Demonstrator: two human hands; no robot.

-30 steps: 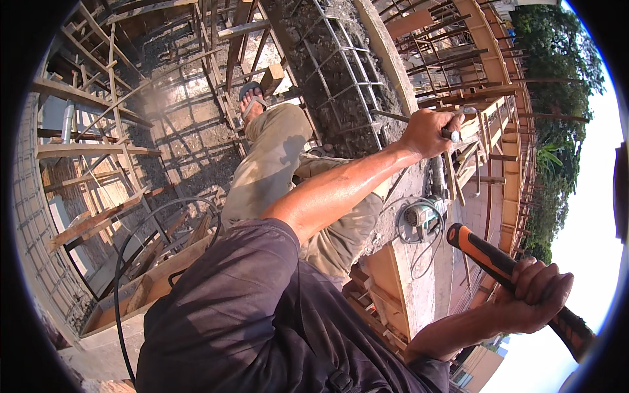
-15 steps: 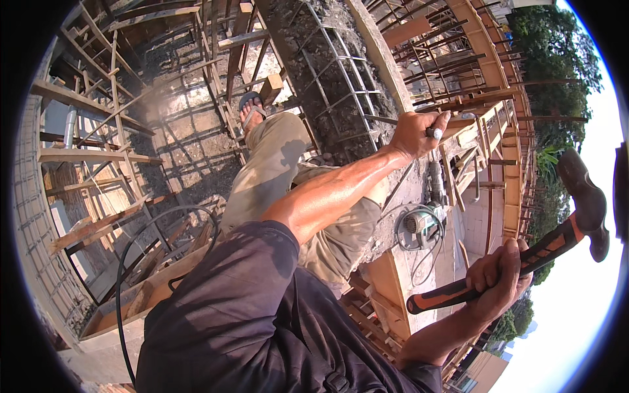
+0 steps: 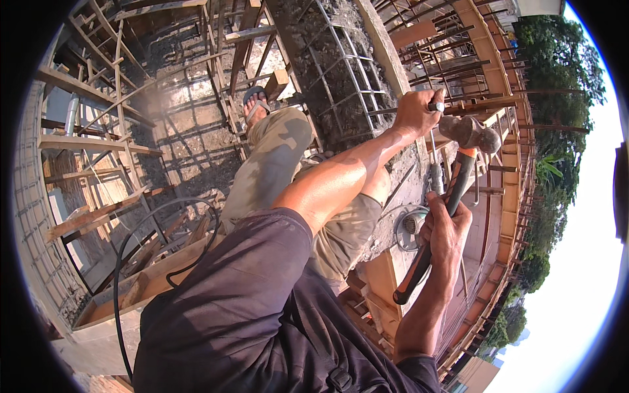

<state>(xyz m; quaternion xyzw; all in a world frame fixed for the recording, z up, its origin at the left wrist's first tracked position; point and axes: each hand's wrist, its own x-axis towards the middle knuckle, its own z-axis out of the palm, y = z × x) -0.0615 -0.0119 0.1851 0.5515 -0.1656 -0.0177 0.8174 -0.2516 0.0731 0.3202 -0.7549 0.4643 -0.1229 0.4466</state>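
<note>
“Swinging in from the right since the earlier frame, one hammer (image 3: 460,180) is now bringing its head just beside my left hand (image 3: 415,113).”

“How are your two hands gripping?”

“Left fingers are curling around one metal rod (image 3: 438,107), its end poking out; my right hand (image 3: 449,227) is wrapping the hammer's handle, the head standing beyond those fingers.”

“Touching the rod?”

“I'm not able to tell. One power tool (image 3: 412,224) is lying left of my right hand.”

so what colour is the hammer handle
The handle is black and orange, clearest in the head view.
</note>
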